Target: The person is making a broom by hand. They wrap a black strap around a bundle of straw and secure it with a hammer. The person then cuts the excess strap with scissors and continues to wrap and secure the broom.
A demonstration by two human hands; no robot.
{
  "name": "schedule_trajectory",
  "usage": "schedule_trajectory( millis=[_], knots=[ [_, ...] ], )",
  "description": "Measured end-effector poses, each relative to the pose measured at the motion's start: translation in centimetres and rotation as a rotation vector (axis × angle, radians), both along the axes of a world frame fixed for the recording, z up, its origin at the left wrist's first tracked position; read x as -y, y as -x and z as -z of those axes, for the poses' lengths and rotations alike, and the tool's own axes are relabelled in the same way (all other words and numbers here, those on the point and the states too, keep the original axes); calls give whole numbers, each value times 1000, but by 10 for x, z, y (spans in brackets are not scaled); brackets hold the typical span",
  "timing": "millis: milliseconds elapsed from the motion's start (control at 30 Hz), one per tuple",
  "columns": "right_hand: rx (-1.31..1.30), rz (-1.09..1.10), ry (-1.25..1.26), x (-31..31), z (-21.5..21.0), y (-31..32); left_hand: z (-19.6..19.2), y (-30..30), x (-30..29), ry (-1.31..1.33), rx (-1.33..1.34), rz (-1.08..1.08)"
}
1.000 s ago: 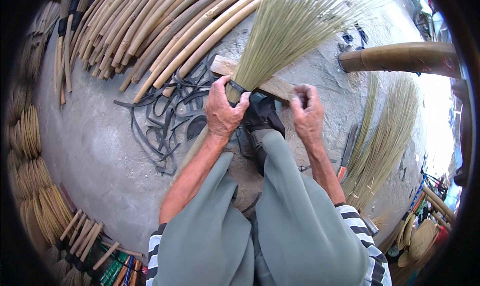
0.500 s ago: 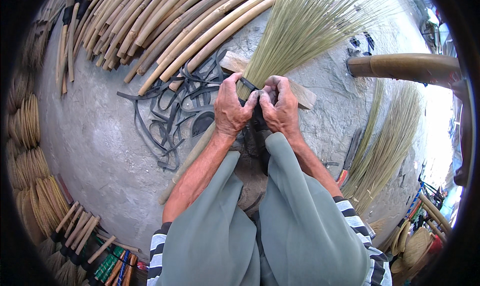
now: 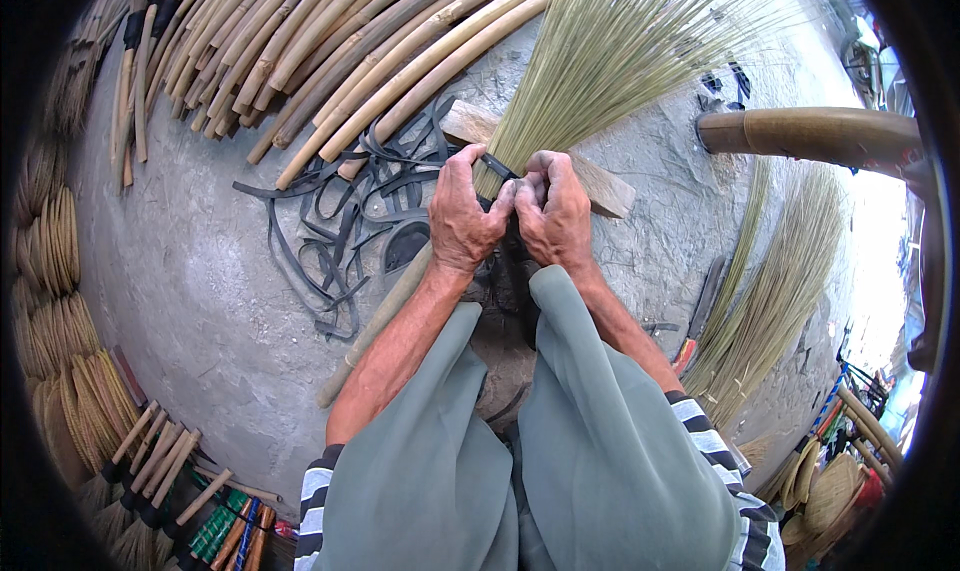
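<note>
The work area is a rough grey floor (image 3: 220, 281), with stock laid around its edges. The left hand (image 3: 465, 216) is closed around the narrow neck of a bristle bundle (image 3: 585, 76), its thumb pressed toward the near side. The right hand (image 3: 555, 211) is set directly beside it, fingers curled and thumb bent in a pinch at the end of a black band (image 3: 497, 165); the exact contact of the fingertips is partly hidden. The two thumbs meet or nearly meet. The black band crosses the neck of the bristle bundle, which fans out away from the person, toward the upper right. A wooden handle (image 3: 378, 321) lies in line with the neck, passing beside the left forearm; the junction is covered by the left hand.

A wooden block (image 3: 605, 187) lies beneath the bristle bundle. To the left is a tangle of black strips (image 3: 345, 206). Beyond it, wooden poles (image 3: 400, 66) are stacked side by side. To the right, loose bristles (image 3: 780, 291) lie beside a flat dark tool (image 3: 707, 296). A thick brown post (image 3: 815, 133) stands farther out. Short-handled brooms (image 3: 165, 471) are grouped at lower left.
</note>
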State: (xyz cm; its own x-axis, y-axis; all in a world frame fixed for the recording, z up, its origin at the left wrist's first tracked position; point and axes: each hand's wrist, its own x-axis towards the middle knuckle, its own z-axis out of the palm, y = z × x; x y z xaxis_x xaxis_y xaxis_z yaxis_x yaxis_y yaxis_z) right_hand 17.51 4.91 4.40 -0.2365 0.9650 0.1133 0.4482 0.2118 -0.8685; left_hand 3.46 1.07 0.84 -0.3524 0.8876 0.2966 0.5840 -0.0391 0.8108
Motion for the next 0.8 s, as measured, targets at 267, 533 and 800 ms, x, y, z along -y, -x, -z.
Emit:
schedule_trajectory(
  millis=[267,533,800],
  knots=[
    [140,-100,-360,-9,9,4,9,1,-7,-92,-141,48],
    [171,-157,-341,-19,-5,6,11,2,-17,-113,65,79],
    [27,-20,-260,-21,5,5,9,2,-18,-99,37,54]
  ],
)
